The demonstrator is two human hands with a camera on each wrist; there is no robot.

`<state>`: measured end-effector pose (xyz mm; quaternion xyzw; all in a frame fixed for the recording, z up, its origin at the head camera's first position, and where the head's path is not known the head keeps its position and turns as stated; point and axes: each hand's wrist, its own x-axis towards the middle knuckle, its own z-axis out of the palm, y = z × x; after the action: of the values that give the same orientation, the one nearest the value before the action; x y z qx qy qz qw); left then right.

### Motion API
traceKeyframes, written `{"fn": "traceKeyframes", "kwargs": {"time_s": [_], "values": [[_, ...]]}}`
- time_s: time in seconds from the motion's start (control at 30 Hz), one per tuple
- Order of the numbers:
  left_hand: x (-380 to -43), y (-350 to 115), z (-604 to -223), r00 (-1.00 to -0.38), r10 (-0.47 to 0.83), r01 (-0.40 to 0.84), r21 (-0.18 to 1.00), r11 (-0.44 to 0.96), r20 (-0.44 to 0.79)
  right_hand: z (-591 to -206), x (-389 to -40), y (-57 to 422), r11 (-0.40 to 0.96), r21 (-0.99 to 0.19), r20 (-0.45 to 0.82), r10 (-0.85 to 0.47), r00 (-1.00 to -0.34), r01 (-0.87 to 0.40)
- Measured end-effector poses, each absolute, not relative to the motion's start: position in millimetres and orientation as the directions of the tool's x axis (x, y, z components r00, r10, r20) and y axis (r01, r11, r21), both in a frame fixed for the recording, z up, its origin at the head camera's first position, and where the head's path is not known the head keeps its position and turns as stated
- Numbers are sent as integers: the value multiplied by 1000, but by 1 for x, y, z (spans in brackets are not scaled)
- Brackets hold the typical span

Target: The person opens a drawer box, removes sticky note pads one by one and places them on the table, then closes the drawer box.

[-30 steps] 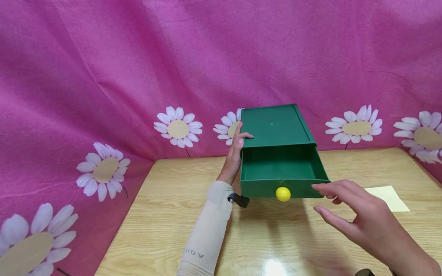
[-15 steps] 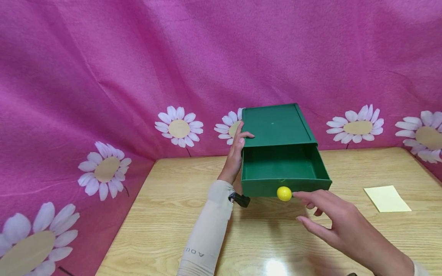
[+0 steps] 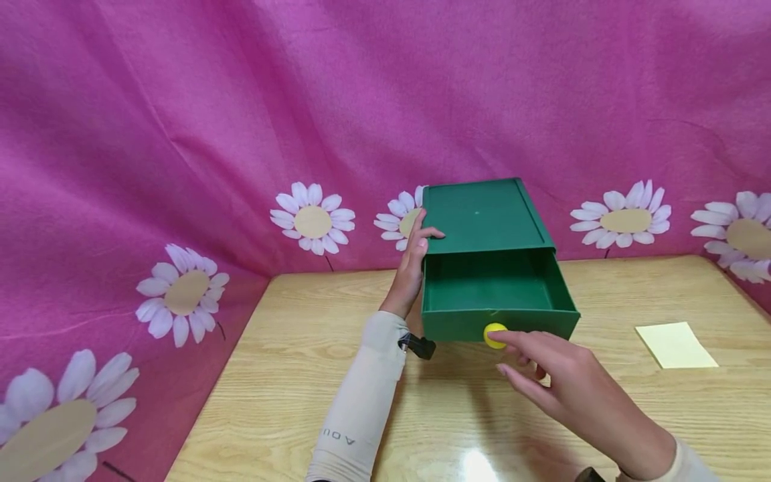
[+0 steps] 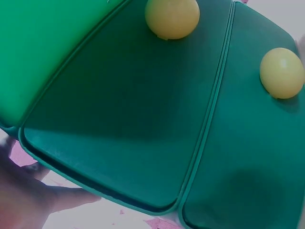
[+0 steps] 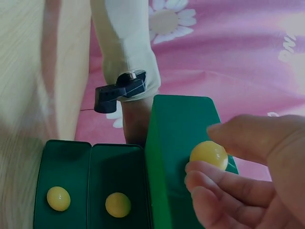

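A green drawer cabinet (image 3: 482,214) stands on the table. Its top drawer (image 3: 490,288) is pulled out, with nothing seen inside. A round yellow knob (image 5: 209,155) is on that drawer's front. My left hand (image 3: 411,264) lies along the cabinet's left side, one digit over the top edge. My right hand (image 3: 560,368) is at the yellow knob: the index fingertip overlaps it in the head view, and the thumb stands apart below. In the right wrist view, the knob shows between the thumb and the loosely bent fingers (image 5: 228,186).
Lower drawers (image 4: 109,114) below are shut, with yellow knobs (image 4: 172,18) of their own. A pale yellow sticky note pad (image 3: 677,345) lies on the wooden table (image 3: 313,335), right of the cabinet. A pink cloth (image 3: 361,100) with daisies hangs behind.
My right hand has moved left along the drawer's front, from its right corner to the yellow knob. The left hand and the pulled-out drawer have stayed in place.
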<state>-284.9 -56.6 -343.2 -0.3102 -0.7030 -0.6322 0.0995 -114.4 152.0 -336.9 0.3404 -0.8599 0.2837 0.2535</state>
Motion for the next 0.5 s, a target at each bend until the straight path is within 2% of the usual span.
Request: {"fn": "traceKeyframes", "kwargs": {"time_s": [0.2, 0.33, 0.5], "values": [[-285, -57, -344, -784, 306, 570, 822, 10, 540, -335, -118, 149, 656, -299, 623, -416, -663, -693], [-285, -57, -344, -782, 311, 572, 820, 16, 540, -335, -121, 148, 696, -239, 644, -408, -647, -677], [-285, -56, -343, -781, 313, 573, 819, 15, 541, -336, -124, 147, 712, -220, 656, -399, -641, -667]]}}
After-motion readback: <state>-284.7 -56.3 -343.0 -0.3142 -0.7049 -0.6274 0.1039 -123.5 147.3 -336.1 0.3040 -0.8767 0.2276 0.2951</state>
